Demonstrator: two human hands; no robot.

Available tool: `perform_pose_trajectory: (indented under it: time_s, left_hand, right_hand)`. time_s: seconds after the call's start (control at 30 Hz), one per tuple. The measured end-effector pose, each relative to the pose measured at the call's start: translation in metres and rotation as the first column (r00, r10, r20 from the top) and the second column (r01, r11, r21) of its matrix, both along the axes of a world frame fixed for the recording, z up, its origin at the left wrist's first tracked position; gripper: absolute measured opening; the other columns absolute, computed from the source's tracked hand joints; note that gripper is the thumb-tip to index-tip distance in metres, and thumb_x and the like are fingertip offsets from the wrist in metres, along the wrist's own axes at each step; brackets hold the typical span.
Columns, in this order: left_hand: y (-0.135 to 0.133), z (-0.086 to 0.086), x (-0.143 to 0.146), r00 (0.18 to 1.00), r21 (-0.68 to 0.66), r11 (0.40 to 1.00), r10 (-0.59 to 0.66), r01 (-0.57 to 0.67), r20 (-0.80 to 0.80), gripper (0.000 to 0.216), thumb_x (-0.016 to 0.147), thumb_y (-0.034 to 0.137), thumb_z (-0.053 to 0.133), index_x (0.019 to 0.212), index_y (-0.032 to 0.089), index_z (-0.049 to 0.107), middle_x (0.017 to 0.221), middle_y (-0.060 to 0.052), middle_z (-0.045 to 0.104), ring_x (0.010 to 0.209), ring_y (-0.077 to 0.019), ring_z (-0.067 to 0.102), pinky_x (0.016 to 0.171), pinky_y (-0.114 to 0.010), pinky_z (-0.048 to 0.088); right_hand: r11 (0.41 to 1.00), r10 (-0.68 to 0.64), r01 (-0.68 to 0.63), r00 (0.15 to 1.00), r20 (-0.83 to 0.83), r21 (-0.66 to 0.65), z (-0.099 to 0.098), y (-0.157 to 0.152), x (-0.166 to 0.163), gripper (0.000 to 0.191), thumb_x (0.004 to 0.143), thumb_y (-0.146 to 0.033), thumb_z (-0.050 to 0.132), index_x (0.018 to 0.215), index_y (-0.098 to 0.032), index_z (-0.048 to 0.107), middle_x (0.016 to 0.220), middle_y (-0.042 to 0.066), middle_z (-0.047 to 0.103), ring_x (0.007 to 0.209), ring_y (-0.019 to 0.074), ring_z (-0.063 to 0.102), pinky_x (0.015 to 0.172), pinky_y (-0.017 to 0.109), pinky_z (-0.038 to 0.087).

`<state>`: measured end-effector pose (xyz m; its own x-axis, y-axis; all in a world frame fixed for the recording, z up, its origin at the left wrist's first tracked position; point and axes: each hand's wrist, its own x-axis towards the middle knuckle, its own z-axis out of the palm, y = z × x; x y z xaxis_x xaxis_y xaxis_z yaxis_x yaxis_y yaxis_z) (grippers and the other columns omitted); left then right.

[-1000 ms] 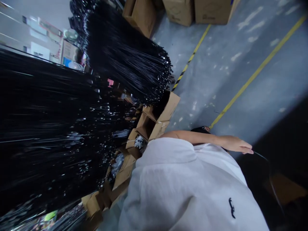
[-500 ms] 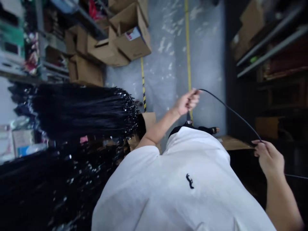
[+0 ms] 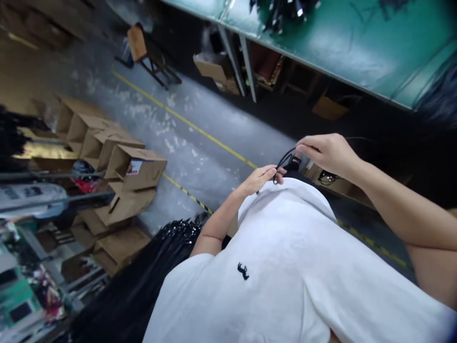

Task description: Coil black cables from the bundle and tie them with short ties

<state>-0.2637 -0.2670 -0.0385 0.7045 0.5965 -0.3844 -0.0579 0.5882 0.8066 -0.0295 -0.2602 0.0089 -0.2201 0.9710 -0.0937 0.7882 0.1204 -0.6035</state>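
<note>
A thin black cord (image 3: 284, 158) runs in small loops between my two hands, just in front of the hem of my white shirt. My left hand (image 3: 262, 179) is closed on the cord, thumb and fingers pressed together. Higher and to the right, my right hand (image 3: 326, 151) pinches another part of the same cord between thumb and fingertips. A thin line trails off to the right behind that hand, against the dark. The cord's ends cannot be made out.
A green-topped table (image 3: 342, 52) crosses the upper right, with black strands on it. Open cardboard boxes (image 3: 143, 166) stand at the left by a rack. A bundle of long black glittery strands (image 3: 143, 276) hangs at lower left. A wooden stool (image 3: 137, 42) stands farther off.
My right hand has come in close to my left, and the cord, stretched in an arc before, now hangs in loops. My view has turned right, bringing the green table in.
</note>
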Motion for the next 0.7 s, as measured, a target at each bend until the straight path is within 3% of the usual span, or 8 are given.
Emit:
perform_pose_trajectory:
  time_s: [0.07,0.17,0.3,0.43,0.57,0.7]
  left_hand:
    - [0.007,0.01,0.003,0.999,-0.109,0.994,0.001,0.003,0.039,0.039,0.083,0.047,0.071,0.095,0.01,0.07,0.064,0.001,0.057,0.057,-0.0063,0.054,0.06,-0.02,0.047]
    - [0.018,0.03,0.002,0.996,-0.297,0.952,0.089,-0.076,0.031,0.026,0.088,0.036,0.067,0.089,0.01,0.068,0.056,0.006,0.042,0.042,-0.0008,0.032,0.04,-0.012,0.028]
    - [0.033,0.056,-0.009,0.922,-0.423,0.833,0.386,-0.357,-0.018,0.032,0.1,0.033,0.045,0.086,0.013,0.066,0.053,0.008,0.028,0.038,-0.0016,0.019,0.032,-0.011,0.016]
    - [0.046,0.074,-0.022,0.788,-0.369,0.724,0.615,-0.583,-0.037,0.037,0.103,0.033,0.034,0.102,0.017,0.067,0.053,0.007,0.026,0.037,-0.0041,0.019,0.03,-0.011,0.016]
    - [0.056,0.079,-0.02,0.804,-0.394,0.718,0.585,-0.574,-0.107,0.035,0.103,0.023,0.033,0.115,0.018,0.066,0.058,0.005,0.034,0.039,-0.0037,0.028,0.032,-0.01,0.022]
    - [0.058,0.071,-0.001,0.922,-0.487,0.786,0.367,-0.379,-0.126,0.03,0.099,0.021,0.043,0.114,0.012,0.068,0.059,0.005,0.038,0.039,-0.0022,0.029,0.032,-0.009,0.022]
  right_hand:
    - [0.996,-0.085,0.085,0.995,-0.053,0.002,0.0,0.008,0.015,0.033,0.092,-0.043,0.047,0.095,-0.024,0.074,0.087,0.003,0.074,0.08,0.0203,0.066,0.068,0.028,0.043]
    - [0.992,-0.128,0.122,0.974,-0.186,-0.042,-0.012,0.018,0.038,0.033,0.09,-0.045,0.051,0.093,-0.021,0.073,0.088,0.004,0.072,0.08,0.018,0.064,0.072,0.027,0.043]
    - [0.96,-0.215,0.144,0.929,-0.301,-0.24,-0.052,0.02,0.079,0.039,0.091,-0.047,0.048,0.099,-0.016,0.071,0.09,0.007,0.07,0.077,0.0136,0.057,0.075,0.025,0.041]
    - [0.889,-0.327,0.237,0.927,-0.183,-0.391,-0.094,-0.009,0.123,0.036,0.092,-0.043,0.047,0.1,-0.017,0.069,0.108,0.014,0.07,0.094,0.0198,0.061,0.089,0.03,0.041]
    - [0.876,-0.28,0.216,0.955,-0.092,-0.431,-0.107,-0.036,0.14,0.039,0.092,-0.044,0.05,0.117,-0.02,0.066,0.125,0.015,0.065,0.113,0.028,0.06,0.1,0.037,0.04]
    - [0.901,-0.213,0.12,0.959,-0.185,-0.417,-0.073,-0.022,0.115,0.062,0.09,-0.05,0.051,0.145,-0.021,0.045,0.119,0.013,0.067,0.089,0.023,0.067,0.087,0.035,0.047]
